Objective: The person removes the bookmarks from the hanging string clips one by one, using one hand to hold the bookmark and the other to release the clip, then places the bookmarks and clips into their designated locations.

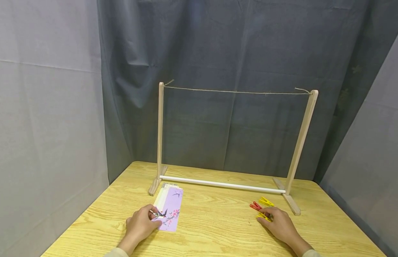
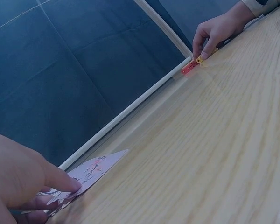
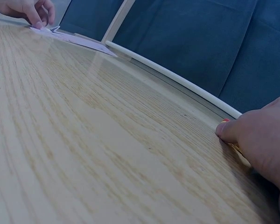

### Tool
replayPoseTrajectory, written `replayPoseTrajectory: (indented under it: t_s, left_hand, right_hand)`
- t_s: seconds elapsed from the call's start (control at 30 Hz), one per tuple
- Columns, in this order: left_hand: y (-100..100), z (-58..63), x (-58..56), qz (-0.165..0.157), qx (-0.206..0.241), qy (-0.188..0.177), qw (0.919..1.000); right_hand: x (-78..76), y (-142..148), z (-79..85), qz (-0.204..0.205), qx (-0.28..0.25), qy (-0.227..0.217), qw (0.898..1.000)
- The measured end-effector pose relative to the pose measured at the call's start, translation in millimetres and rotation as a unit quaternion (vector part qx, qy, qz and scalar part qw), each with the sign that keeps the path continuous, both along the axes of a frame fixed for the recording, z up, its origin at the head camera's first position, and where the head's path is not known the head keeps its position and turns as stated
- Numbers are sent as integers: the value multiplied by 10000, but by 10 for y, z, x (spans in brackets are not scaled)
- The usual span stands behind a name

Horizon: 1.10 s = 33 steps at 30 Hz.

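A lilac card (image 1: pixel 174 210) printed with swallows and pink blossom lies on top of a pale stack of cards (image 1: pixel 161 198) on the left of the table. My left hand (image 1: pixel 141 223) pinches the lilac card by its near left edge, thumb on top in the left wrist view. On the right side, my right hand (image 1: pixel 280 225) holds a yellow clothespin (image 1: pixel 264 216) between thumb and fingers, low over the tabletop. Just beyond its fingertips lie red clothespins (image 1: pixel 255 206) and another yellow clothespin (image 1: pixel 266 202). In the right wrist view that hand mostly hides the clothespins.
A wooden frame stands behind both hands, with a left post (image 1: pixel 160 128), a right post (image 1: pixel 301 142) and a white bottom bar (image 1: pixel 222 185). A thin string (image 1: pixel 218 90) stretches between the post tops. Dark curtains (image 1: pixel 199 135) hang behind the wooden table (image 1: pixel 215 228).
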<state>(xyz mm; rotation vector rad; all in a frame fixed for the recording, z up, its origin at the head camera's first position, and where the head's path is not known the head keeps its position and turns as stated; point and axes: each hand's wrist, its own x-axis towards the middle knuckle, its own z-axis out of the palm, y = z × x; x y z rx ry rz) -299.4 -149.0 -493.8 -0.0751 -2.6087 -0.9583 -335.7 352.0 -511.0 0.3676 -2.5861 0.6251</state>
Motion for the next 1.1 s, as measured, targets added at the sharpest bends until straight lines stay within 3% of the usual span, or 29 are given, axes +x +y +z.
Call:
replayPoseTrajectory:
  t_s: [0.3,1.1]
  left_hand:
    - [-6,0,14,10,27,10,10000]
    - [10,13,-11,53,-14,-12,10000]
  right_hand:
    - [-5,-4,-18,-46,-1,-56,10000]
    - [31,-13,16,-48,-259,446,9987]
